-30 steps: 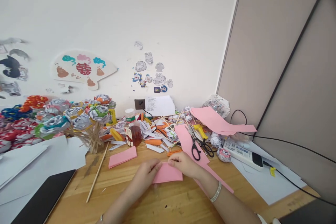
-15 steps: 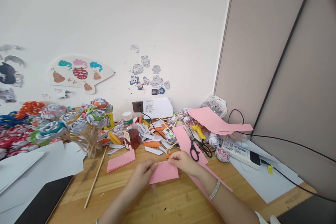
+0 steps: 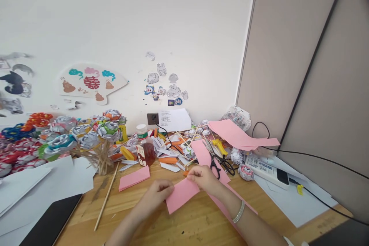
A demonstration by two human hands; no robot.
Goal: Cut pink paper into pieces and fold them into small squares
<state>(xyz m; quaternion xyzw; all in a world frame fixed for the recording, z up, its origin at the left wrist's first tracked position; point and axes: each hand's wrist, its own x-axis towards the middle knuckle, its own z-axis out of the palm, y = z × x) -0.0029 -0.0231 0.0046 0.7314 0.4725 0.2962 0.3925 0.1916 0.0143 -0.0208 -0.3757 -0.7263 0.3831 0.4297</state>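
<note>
A small rectangle of pink paper (image 3: 182, 196) is held up between both hands above the wooden table. My left hand (image 3: 157, 196) pinches its left edge between thumb and fingers. At the upper right corner, my right hand (image 3: 201, 178) grips the same piece. Left of my hands lies a stack of pink paper pieces (image 3: 134, 178). Black-handled scissors (image 3: 215, 165) rest on a long pink strip (image 3: 201, 153) just beyond my right hand, and part of that strip passes under my right forearm.
A bottle of reddish liquid (image 3: 145, 150) stands behind the stack. Paper flowers on sticks (image 3: 86, 138) crowd the left, near a wooden stick (image 3: 106, 196), white sheets and a dark tablet-like slab (image 3: 52, 221). Paper scraps (image 3: 173, 157) cover the back; a cable (image 3: 319, 201) crosses at right.
The pink paper has tilted, its right side rising and its lower left corner dropping. Both hands still hold it. The whole view has shifted slightly.
</note>
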